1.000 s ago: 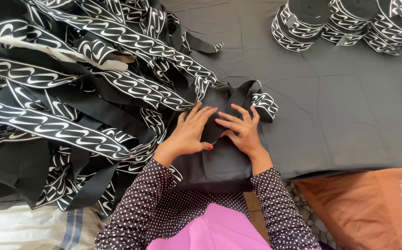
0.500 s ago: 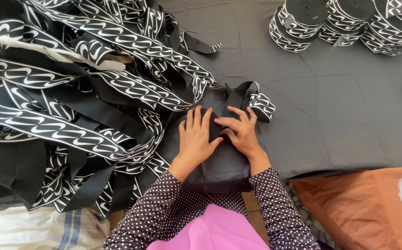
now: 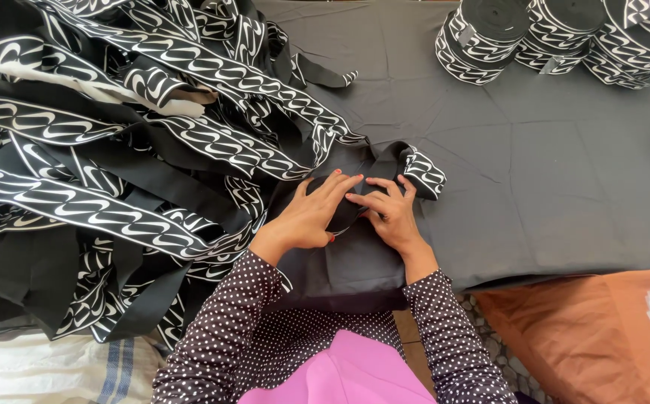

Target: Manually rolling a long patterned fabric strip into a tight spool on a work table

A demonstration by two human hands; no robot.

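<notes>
My left hand [image 3: 311,215] and my right hand [image 3: 389,213] rest side by side on a folded piece of black fabric [image 3: 344,262] at the near edge of the table. The fingertips of both hands meet at a fold in the cloth and pinch it. A band patterned black and white [image 3: 424,172] curls at the fabric's far right corner, just beyond my right fingers. I wear dark sleeves with white dots.
A large heap of black fabric pieces with patterned bands [image 3: 115,164] fills the left half. Several rolls of the same banding [image 3: 482,37] stand at the back right. A dark cloth [image 3: 549,172] covers the table. An orange cushion [image 3: 587,337] lies lower right.
My left hand has slid right, closer to my right hand, and its fingers have come together on the fold. The black piece has barely shifted.
</notes>
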